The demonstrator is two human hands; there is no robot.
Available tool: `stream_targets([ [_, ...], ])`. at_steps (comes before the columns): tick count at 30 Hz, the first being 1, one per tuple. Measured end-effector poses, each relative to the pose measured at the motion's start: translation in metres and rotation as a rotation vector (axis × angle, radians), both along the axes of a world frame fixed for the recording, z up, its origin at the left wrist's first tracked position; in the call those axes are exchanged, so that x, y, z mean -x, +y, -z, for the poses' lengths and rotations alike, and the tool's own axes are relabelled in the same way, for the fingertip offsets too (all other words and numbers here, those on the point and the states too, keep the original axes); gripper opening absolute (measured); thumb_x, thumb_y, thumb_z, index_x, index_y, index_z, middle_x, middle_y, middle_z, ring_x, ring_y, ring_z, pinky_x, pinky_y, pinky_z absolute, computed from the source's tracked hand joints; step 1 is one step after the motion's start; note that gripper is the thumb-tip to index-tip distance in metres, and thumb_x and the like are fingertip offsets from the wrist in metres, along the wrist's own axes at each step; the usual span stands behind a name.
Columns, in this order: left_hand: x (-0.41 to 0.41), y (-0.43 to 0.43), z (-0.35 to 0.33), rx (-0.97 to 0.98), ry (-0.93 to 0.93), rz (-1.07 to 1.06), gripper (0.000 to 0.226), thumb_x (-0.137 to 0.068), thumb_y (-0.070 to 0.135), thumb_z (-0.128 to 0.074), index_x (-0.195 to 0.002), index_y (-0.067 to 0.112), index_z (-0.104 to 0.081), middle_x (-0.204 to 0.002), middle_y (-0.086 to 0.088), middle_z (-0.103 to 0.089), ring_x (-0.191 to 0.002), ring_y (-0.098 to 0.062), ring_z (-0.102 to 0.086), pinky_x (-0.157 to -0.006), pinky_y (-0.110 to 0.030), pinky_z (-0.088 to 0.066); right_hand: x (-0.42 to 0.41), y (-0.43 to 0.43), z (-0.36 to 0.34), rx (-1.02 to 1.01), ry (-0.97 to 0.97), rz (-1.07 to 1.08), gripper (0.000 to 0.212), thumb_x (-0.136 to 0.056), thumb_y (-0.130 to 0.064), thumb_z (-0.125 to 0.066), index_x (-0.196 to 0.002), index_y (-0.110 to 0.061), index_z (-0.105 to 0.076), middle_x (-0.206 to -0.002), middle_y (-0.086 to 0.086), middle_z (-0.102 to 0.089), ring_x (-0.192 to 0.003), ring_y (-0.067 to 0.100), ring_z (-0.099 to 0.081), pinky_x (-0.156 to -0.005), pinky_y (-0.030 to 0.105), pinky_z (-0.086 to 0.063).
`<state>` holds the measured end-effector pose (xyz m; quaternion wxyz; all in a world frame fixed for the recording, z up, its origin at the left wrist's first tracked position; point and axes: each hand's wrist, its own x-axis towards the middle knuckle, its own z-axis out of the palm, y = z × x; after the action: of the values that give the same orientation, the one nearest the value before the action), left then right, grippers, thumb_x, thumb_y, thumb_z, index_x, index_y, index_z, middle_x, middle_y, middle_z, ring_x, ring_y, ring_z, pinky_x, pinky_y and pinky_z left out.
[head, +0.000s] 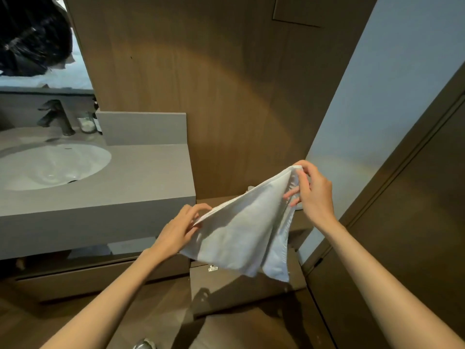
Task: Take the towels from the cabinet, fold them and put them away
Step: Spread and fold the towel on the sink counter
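- Towel (241,230) white, soft, light, floppy; likely sags wherever unsupported, best taken by corners or hems.
- Held midair at 5 o'clock from sink (54,163), in front of dark low cabinet (226,285).
- Left hand (180,229) pinching hem at 9 o'clock end, fingers curled.
- Right hand (313,188) pinching raised corner at 1 o'clock, higher than left.
- Both forearms extended forward.

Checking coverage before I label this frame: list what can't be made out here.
- Cabinet interior, head view: hidden behind the towel.
- Left hand and right hand fingertips: partly tucked in towel folds.
- Jar contents by the faucet: too small.
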<state>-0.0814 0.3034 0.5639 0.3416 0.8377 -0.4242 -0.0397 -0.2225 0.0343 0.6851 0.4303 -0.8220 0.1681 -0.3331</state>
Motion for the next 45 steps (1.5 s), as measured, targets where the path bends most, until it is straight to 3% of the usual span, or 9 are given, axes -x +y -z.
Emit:
stream_targets([
  [8, -0.011, 0.027, -0.009, -0.058, -0.291, -0.017, 0.064, -0.083, 0.004, -0.067, -0.129, 0.042, -0.043, -0.123, 0.007, -0.032, -0.074, -0.010, -0.052, -0.065, -0.021, -0.053, -0.028, -0.005, -0.003, -0.088, -0.105, 0.015, 0.021, -0.104, -0.020, -0.041, -0.113, -0.012, -0.058, -0.093, 0.005, -0.066, -0.076, 0.011, -0.071, -0.069, 0.020, -0.057],
  [13, -0.002, 0.030, -0.014, -0.201, -0.326, 0.013, 0.050, -0.088, 0.049, -0.062, -0.131, 0.038, -0.039, -0.111, 0.013, -0.054, -0.081, -0.011, -0.055, -0.059, -0.018, -0.046, -0.047, 0.002, 0.002, -0.088, -0.100, 0.026, 0.019, -0.103, -0.017, -0.042, -0.112, -0.012, -0.058, -0.088, 0.000, -0.066, -0.075, 0.008, -0.069, -0.068, 0.016, -0.055],
  [17, -0.016, 0.049, 0.018, -0.320, -0.328, 0.097, 0.045, -0.095, 0.030, -0.056, -0.138, 0.029, -0.042, -0.135, 0.001, -0.039, -0.095, -0.015, -0.058, -0.078, -0.017, -0.049, -0.050, 0.010, 0.011, -0.030, -0.101, 0.036, 0.016, -0.103, -0.017, -0.042, -0.104, -0.022, -0.057, -0.082, -0.012, -0.063, -0.074, 0.002, -0.065, -0.067, 0.013, -0.053],
  [21, -0.023, 0.068, 0.028, -0.454, -0.201, 0.020, 0.027, -0.098, 0.040, -0.044, -0.104, 0.018, -0.059, -0.094, 0.004, -0.055, -0.081, -0.013, -0.057, -0.067, -0.019, -0.035, -0.044, 0.004, 0.014, -0.013, -0.119, 0.090, 0.016, -0.103, -0.020, -0.042, -0.104, -0.024, -0.057, -0.081, -0.014, -0.061, -0.077, 0.005, -0.062, -0.070, 0.015, -0.051],
  [24, -0.034, 0.073, 0.010, -0.423, -0.163, -0.092, 0.031, -0.094, 0.049, -0.046, -0.079, 0.023, -0.050, -0.078, 0.008, -0.051, -0.067, -0.008, -0.048, -0.058, -0.020, -0.032, -0.034, -0.002, 0.019, -0.008, -0.106, 0.099, 0.017, -0.103, -0.018, -0.040, -0.104, -0.019, -0.057, -0.085, -0.002, -0.061, -0.077, 0.009, -0.058, -0.066, 0.008, -0.046],
  [29, -0.055, 0.063, -0.043, -0.249, -0.300, -0.114, 0.032, -0.092, 0.044, -0.054, -0.085, 0.014, -0.061, -0.084, 0.003, -0.053, -0.073, -0.015, -0.053, -0.063, -0.025, -0.038, -0.020, -0.022, 0.052, -0.137, 0.095, 0.257, 0.020, -0.102, -0.014, -0.034, -0.103, -0.013, -0.054, -0.098, 0.012, -0.062, -0.085, 0.017, -0.055, -0.065, 0.019, -0.041],
  [34, -0.060, 0.076, -0.075, -0.141, -0.374, -0.039, 0.042, -0.089, 0.062, -0.040, -0.079, 0.021, -0.048, -0.080, 0.007, -0.049, -0.069, -0.013, -0.051, -0.061, -0.026, -0.044, -0.016, -0.015, 0.076, -0.192, 0.172, 0.280, 0.017, -0.104, -0.015, -0.031, -0.101, -0.015, -0.048, -0.096, 0.007, -0.056, -0.092, 0.024, -0.055, -0.078, 0.032, -0.043],
  [40, -0.056, 0.104, -0.077, -0.140, -0.629, -0.328, 0.026, -0.096, 0.032, -0.050, -0.084, 0.009, -0.047, -0.084, -0.010, -0.050, -0.066, -0.032, -0.053, -0.046, -0.038, -0.044, -0.052, -0.006, 0.073, -0.273, 0.370, 0.042, 0.025, -0.104, -0.013, -0.034, -0.121, -0.006, -0.049, -0.107, 0.014, -0.062, -0.083, 0.020, -0.067, -0.070, 0.028, -0.057],
  [45, -0.053, 0.121, -0.071, 0.036, -0.551, -0.515, 0.011, -0.089, 0.003, -0.056, -0.089, 0.005, -0.045, -0.092, -0.011, -0.046, -0.069, -0.028, -0.043, -0.047, -0.039, -0.041, -0.077, 0.038, 0.075, -0.183, 0.083, 0.155, 0.020, -0.105, -0.019, -0.031, -0.111, -0.016, -0.049, -0.090, -0.002, -0.059, -0.080, 0.011, -0.060, -0.075, 0.030, -0.050],
])
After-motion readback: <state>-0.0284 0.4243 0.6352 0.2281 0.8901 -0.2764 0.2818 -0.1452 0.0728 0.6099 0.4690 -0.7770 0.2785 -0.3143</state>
